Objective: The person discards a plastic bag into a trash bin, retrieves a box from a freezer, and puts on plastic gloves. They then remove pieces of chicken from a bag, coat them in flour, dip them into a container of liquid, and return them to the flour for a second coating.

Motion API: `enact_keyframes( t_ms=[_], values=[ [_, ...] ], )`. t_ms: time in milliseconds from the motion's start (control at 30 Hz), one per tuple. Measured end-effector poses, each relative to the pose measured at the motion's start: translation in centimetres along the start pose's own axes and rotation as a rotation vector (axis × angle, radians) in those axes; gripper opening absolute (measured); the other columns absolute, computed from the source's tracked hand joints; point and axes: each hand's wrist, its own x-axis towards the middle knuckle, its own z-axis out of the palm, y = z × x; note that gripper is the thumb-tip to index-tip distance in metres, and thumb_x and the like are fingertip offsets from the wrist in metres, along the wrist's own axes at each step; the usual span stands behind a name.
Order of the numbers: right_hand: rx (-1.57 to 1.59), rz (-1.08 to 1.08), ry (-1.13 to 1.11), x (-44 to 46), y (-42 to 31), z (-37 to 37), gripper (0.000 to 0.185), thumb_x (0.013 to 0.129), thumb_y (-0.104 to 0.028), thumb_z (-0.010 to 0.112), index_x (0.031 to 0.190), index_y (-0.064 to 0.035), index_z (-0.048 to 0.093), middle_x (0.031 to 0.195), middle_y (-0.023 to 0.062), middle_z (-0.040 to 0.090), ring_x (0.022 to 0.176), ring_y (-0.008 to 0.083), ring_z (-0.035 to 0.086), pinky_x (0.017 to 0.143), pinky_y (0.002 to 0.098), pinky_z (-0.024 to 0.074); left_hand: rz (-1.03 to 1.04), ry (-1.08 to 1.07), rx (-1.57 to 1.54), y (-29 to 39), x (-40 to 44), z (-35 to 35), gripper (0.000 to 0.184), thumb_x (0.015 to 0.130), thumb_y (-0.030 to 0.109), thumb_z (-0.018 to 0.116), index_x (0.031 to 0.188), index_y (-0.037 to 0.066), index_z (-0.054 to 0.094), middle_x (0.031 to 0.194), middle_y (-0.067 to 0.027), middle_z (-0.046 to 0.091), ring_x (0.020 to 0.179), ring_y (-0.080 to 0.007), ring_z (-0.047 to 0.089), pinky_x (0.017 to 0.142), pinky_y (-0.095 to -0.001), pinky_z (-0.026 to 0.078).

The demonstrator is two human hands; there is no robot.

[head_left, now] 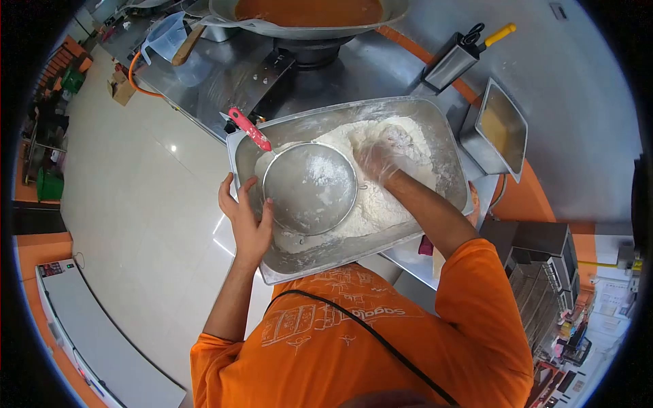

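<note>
A large metal tray point(445, 129) holds a heap of white flour point(371, 204). On the flour's left part lies a round mesh sieve point(299, 197) with a red handle point(249, 129) reaching over the tray's rim and some flour on its mesh. My left hand point(246, 221) is at the tray's left rim, fingers spread, thumb close to the sieve's edge. In a clear plastic glove, my right hand point(377, 162) is down in the flour right of the sieve; its fingers are blurred and partly covered. Beside it sits a flour-coated lump point(398, 138) I cannot identify.
A wide pan of orange-brown liquid point(309, 13) stands on a burner point(309, 53) beyond the tray. A clear plastic jug point(166, 37) is at the back left. To the right are a knife holder point(451, 62) and a deep metal container point(495, 129).
</note>
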Motion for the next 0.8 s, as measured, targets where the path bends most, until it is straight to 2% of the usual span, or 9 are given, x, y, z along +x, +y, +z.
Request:
enact_keyframes(
  t_ms=[100,233,267,300,367,400,467,667,800],
  values=[
    [-0.023,-0.185,-0.203,-1.7,1.9,-2.3,0.038,0.088,-0.017,0.044,0.124,-0.0063,0.051,0.082,0.0121,0.065,0.084,0.0283,0.064,0.077,0.041,0.0472,-0.012,0.005,-0.011,0.1,0.0,0.0,0.043,0.082,0.013,0.06,0.123,0.008,0.048,0.142,-0.0215,0.02,0.132,-0.0394,0.018,0.106,-0.0476,0.023],
    [0.419,-0.243,0.282,-2.9,6.4,-2.0,0.038,0.075,-0.005,0.053,0.113,-0.0039,0.056,0.099,0.0176,0.061,0.095,0.0301,0.059,0.084,0.0417,0.0479,-0.007,-0.014,0.005,0.0,0.2,-0.1,0.042,0.083,0.013,0.06,0.123,0.009,0.048,0.142,-0.021,0.021,0.133,-0.0392,0.018,0.106,-0.0475,0.023],
    [0.543,-0.121,-0.045,-2.2,8.3,-3.3,0.032,0.074,-0.011,0.056,0.106,-0.0027,0.059,0.106,0.0184,0.059,0.102,0.0311,0.056,0.087,0.0411,0.0471,-0.011,-0.016,0.007,0.1,0.2,-0.1,0.042,0.083,0.013,0.06,0.123,0.009,0.048,0.142,-0.021,0.021,0.133,-0.0392,0.018,0.106,-0.0475,0.023],
    [-0.04,-0.364,0.163,-2.8,10.3,-0.1,0.029,0.076,-0.015,0.057,0.102,-0.0028,0.059,0.107,0.0166,0.059,0.103,0.0279,0.056,0.085,0.0382,0.0472,-0.005,-0.017,0.004,0.2,0.3,-0.1,0.042,0.083,0.014,0.06,0.123,0.009,0.048,0.142,-0.021,0.021,0.132,-0.0392,0.018,0.106,-0.0476,0.023],
    [0.453,0.036,-0.09,-2.2,9.1,-5.9,0.023,0.084,-0.017,0.053,0.101,-0.0049,0.061,0.105,0.0129,0.059,0.101,0.0225,0.057,0.083,0.0347,0.0473,0.008,-0.021,0.003,0.2,0.2,-0.1,0.041,0.083,0.014,0.06,0.123,0.009,0.048,0.142,-0.0209,0.021,0.132,-0.0392,0.018,0.106,-0.0476,0.023],
    [0.454,0.039,-0.088,-2.0,9.3,-4.9,0.023,0.084,-0.017,0.053,0.101,-0.0049,0.061,0.105,0.0129,0.059,0.101,0.0225,0.057,0.083,0.0347,0.0473,0.01,-0.019,0.012,0.1,0.2,0.0,0.041,0.084,0.015,0.06,0.123,0.009,0.048,0.142,-0.0209,0.021,0.132,-0.0393,0.018,0.106,-0.0478,0.023],
    [-0.138,-0.066,0.128,-1.4,9.6,-1.7,0.027,0.084,-0.028,0.055,0.1,-0.0066,0.062,0.101,0.0116,0.061,0.096,0.0201,0.059,0.083,0.0318,0.0475,0.014,-0.016,0.025,0.1,0.1,0.1,0.041,0.084,0.016,0.06,0.123,0.009,0.048,0.142,-0.0209,0.021,0.132,-0.0393,0.018,0.106,-0.0479,0.023],
    [0.111,0.05,-0.199,0.9,8.3,-0.7,0.051,0.081,-0.042,0.055,0.104,0.0037,0.056,0.109,0.0168,0.06,0.105,0.0263,0.058,0.082,0.0366,0.049,0.016,0.008,0.016,0.2,0.0,0.1,0.042,0.083,0.015,0.061,0.123,0.009,0.048,0.141,-0.021,0.022,0.132,-0.0396,0.019,0.106,-0.0484,0.023],
    [-0.017,-0.026,-0.245,2.3,7.3,-3.5,0.049,0.082,-0.039,0.056,0.106,0.0031,0.058,0.104,0.0159,0.062,0.103,0.0271,0.059,0.082,0.0365,0.049,0.008,0.017,0.011,0.2,-0.1,0.0,0.042,0.082,0.012,0.06,0.123,0.009,0.048,0.141,-0.0219,0.022,0.132,-0.0403,0.018,0.106,-0.0484,0.023]
  ],
)
